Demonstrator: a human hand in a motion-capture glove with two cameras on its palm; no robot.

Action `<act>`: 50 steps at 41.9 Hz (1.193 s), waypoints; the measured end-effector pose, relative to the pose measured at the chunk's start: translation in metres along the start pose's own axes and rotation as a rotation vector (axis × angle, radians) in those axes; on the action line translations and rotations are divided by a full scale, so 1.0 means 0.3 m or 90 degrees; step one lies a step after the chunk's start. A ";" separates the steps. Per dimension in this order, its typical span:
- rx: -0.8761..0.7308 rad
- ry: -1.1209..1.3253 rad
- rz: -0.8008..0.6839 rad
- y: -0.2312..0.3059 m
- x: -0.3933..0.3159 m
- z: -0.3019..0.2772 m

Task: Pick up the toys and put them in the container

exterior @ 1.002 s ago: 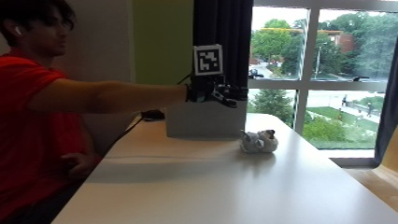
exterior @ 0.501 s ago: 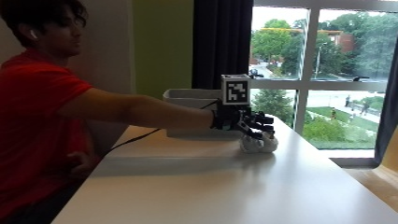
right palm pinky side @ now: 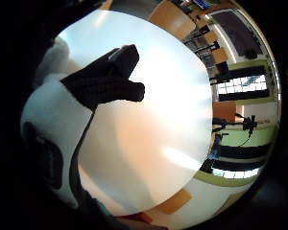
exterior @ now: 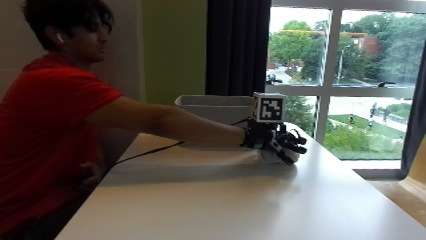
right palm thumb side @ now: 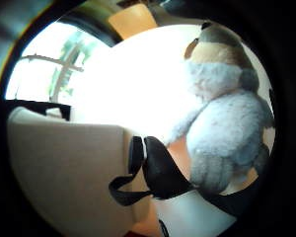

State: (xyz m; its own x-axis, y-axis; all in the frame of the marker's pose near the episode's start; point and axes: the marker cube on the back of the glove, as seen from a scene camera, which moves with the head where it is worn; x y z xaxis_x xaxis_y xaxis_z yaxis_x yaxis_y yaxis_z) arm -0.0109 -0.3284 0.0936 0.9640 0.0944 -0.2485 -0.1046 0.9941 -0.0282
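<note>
Your gloved right hand [exterior: 283, 145] is lying over the stuffed toy [exterior: 269, 155] on the white tabletop [exterior: 233, 200], just in front of the grey container [exterior: 213, 107]. From the outside view your fingers [exterior: 293, 147] look spread and draped over the toy rather than curled round it, so I read the hand as open and resting on it, not gripping yet. The thumb-side palm view shows the toy [right palm thumb side: 222, 128] close under the palm, pale and furry with a tan head, and the container wall [right palm thumb side: 69, 168] right beside it.

What can go wrong from here:

- If you lift before your fingers wrap under the soft body, you will probably catch only fur on top and the toy may slip out and drop back.
- The toy is soft and rounded. Pressing down on it could squash it or roll it sideways, toward the window edge of the tabletop.
- The container stands very near. A hurried sweep of your hand could knock its wall and push it back, so raise the toy above the rim before you move across.
- Only one toy shows here; I cannot tell whether others lie out of sight.
</note>
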 end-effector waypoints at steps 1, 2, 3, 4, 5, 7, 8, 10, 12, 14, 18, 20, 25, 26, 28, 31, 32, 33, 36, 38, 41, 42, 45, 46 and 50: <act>-0.016 0.004 0.002 -0.005 -0.004 0.009; -0.037 0.008 0.001 -0.009 -0.007 0.020; -0.060 0.011 -0.004 -0.011 -0.009 0.031; -0.081 0.010 -0.011 -0.012 -0.011 0.040; -0.096 0.006 -0.019 -0.013 -0.014 0.046; -0.111 -0.008 -0.028 -0.018 -0.024 0.051; -0.113 -0.012 -0.026 -0.022 -0.032 0.050; -0.116 -0.005 -0.020 -0.028 -0.046 0.044; -0.120 0.017 -0.022 -0.028 -0.051 0.038; -0.121 0.038 -0.030 -0.025 -0.054 0.031; -0.093 0.059 -0.023 -0.020 -0.071 0.025; -0.061 0.069 0.001 -0.017 -0.080 0.028; 0.015 0.094 0.121 -0.009 -0.064 0.034; 0.021 0.093 0.089 0.002 -0.067 0.033; 0.037 0.080 0.006 0.030 -0.082 0.029; 0.075 0.059 -0.053 0.075 -0.081 0.018; 0.084 0.055 -0.064 0.090 -0.073 0.014; 0.089 0.053 -0.072 0.103 -0.065 0.010; 0.092 0.052 -0.086 0.136 -0.045 -0.009; 0.094 0.051 -0.096 0.158 -0.027 -0.039; 0.100 0.045 -0.104 0.185 0.009 -0.103; 0.103 0.044 -0.104 0.193 0.021 -0.127; 0.116 0.042 -0.097 0.217 0.047 -0.210; 0.122 0.039 -0.094 0.228 0.053 -0.243; 0.149 0.030 -0.093 0.273 0.066 -0.360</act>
State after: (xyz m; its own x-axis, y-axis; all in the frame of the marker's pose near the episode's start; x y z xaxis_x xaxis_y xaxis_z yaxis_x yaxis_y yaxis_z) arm -0.0266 -0.2509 -0.0182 0.9517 -0.0474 -0.3033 0.0989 0.9827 0.1567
